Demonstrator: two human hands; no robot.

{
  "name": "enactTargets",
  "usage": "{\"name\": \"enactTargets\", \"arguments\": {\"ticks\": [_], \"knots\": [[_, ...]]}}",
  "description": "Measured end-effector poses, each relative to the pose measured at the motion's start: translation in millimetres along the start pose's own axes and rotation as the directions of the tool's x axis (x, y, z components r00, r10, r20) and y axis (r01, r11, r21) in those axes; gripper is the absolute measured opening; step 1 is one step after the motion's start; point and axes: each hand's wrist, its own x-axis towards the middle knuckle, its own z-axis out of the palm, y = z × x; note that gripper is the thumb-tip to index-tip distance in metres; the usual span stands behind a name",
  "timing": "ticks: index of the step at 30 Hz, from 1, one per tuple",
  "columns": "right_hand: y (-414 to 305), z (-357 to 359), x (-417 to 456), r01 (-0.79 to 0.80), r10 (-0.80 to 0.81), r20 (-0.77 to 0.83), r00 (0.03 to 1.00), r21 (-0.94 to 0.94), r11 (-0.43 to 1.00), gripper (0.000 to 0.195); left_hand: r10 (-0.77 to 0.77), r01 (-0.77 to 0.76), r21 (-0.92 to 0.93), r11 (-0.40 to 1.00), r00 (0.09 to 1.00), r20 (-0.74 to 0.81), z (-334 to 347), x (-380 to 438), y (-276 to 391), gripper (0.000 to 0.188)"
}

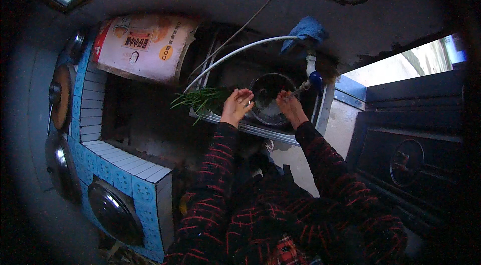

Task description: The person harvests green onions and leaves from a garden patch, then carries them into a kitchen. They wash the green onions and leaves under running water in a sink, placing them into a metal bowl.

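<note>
Both hands are raised over a dark sink (233, 73), palms turned up. My left hand (237, 104) has its fingers apart and holds nothing visible; it is beside a bunch of long green leaves (206, 100) lying at the sink's left edge. On the other side, my right hand (288, 104) has half-curled fingers just below the outlet of a tap (311, 65); whether it holds anything is hard to tell. Between the hands sits a round, see-through or shiny basin (271, 114). A blue cloth (306, 32) wraps the pipe above the tap, where a white hose (240, 50) begins.
A printed cardboard box (144, 47) stands left of the sink. Further left, a blue-tiled stove (122, 178) carries a metal lid (112, 210), another large lid (62, 167) and a round wooden lid (62, 95). A dark door (409, 133) is at the right.
</note>
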Motion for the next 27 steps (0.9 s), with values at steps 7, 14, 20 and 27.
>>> {"name": "enactTargets", "arguments": {"ticks": [7,14,20,27], "knots": [[88,131,4,-0.286,0.367,0.098,0.925,-0.456,0.843,0.038,0.134,-0.077,-0.249,0.965,0.966,0.22,24,8,-25,0.046],[115,151,18,0.673,0.075,0.764,0.641,-0.512,-0.534,0.026,0.243,-0.172,-0.276,0.946,0.938,0.247,21,0,-4,0.059],[137,162,2,0.467,-0.118,0.491,0.863,-0.865,-0.184,0.03,0.137,-0.144,-0.045,0.989,0.982,-0.126,62,-58,31,0.054],[145,134,4,-0.058,0.11,0.229,0.967,-0.221,0.973,0.036,0.265,-0.259,-0.057,0.964,0.955,0.132,39,-39,39,0.015]]}}
